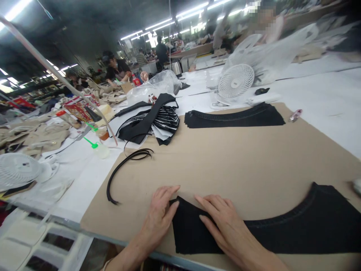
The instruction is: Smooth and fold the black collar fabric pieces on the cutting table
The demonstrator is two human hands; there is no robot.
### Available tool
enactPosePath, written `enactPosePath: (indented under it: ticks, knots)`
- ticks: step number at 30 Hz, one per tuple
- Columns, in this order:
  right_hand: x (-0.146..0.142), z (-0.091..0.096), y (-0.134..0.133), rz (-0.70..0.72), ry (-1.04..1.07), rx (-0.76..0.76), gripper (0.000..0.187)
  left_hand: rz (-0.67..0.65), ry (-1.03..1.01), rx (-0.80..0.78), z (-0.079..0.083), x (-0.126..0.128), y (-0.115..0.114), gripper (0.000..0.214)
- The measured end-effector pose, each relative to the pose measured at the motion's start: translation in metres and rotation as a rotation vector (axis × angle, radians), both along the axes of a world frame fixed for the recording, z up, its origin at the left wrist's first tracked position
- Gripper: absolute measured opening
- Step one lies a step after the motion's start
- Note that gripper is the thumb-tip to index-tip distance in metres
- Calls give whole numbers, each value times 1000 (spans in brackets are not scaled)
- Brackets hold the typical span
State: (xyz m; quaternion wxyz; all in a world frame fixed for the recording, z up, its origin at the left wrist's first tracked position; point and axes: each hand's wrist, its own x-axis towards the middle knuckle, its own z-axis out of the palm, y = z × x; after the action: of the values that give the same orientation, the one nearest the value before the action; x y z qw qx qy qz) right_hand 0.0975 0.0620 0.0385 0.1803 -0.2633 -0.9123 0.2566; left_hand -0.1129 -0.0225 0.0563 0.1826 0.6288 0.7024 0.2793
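Observation:
A long black fabric piece (284, 237) with a curved upper edge lies flat on brown paper (225, 162) before me. My left hand (160, 212) is at its left corner, thumb touching the fabric and the other fingers over the paper. The gap between thumb and forefinger is open. Farther right, my right hand (225, 226) rests across the same piece. Its thumb and fingers are apart, fingertips around the sloping upper edge. Farther back on the paper lies a curved black fabric stack (237, 118). Loose black cord (113, 184) curls to the left of my hands.
A bundle of black and white pieces (158, 122) sits behind the cord. Green-tipped bottles (100, 150), a slanting pole (53, 67) and a white fan (19, 171) stand left. Another fan (236, 81) is at the back. The table edge (169, 259) runs close. People work beyond.

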Motion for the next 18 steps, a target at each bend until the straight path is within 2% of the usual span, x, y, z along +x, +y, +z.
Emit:
enactPosePath:
  ticks: [2, 6, 9, 11, 15, 18]
  knots:
    - [11, 3, 4, -37, -27, -29, 47, -20, 31, -73, 3, 1, 5, 38]
    - [29, 4, 6, -73, -112, 17, 51, -4, 158, -249, 11, 9, 16, 39]
    - [34, 6, 5, -93, -152, 18, 45, 16, 196, -360, 19, 13, 23, 28]
    - [35, 10, 5, -104, -181, -5, 36, 6, 185, -380, 21, 15, 25, 18]
    - [39, 23, 5, -121, -248, -34, 22, -20, 100, -345, 14, 14, 24, 14]
    - [43, 32, 7, -85, -263, -58, 19, -34, -6, -446, -2, 7, 22, 19]
